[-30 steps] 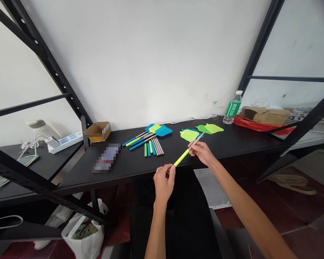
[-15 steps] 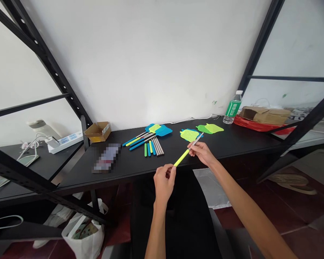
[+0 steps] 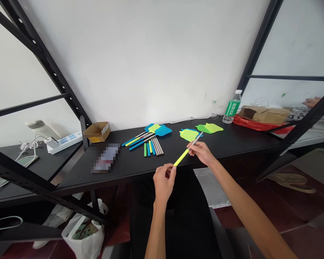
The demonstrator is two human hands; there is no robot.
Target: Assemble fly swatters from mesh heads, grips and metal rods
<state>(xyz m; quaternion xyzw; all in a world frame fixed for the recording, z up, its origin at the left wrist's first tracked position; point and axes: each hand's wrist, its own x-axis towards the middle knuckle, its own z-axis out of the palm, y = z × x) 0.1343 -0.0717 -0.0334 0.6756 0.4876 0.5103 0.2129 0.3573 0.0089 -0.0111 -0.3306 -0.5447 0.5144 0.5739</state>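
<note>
The left hand (image 3: 164, 177) pinches the lower end of a yellow-green handle (image 3: 181, 157), while the right hand (image 3: 201, 153) grips where its metal rod (image 3: 196, 139) begins. The handle slants up over the front edge of the black table (image 3: 97, 153). Left of the handle lie assembled fly swatters (image 3: 140, 142), loose grips (image 3: 149, 148) and bare metal tubes (image 3: 158, 146); beyond it, loose swatter heads (image 3: 189, 135).

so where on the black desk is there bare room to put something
A broad bare patch of the desk lies in front of the bottle, right of the right hand. Another lies between the blurred item and the short coloured handles. It is crowded where those handles, the metal tubes and the swatters lie together.
</note>
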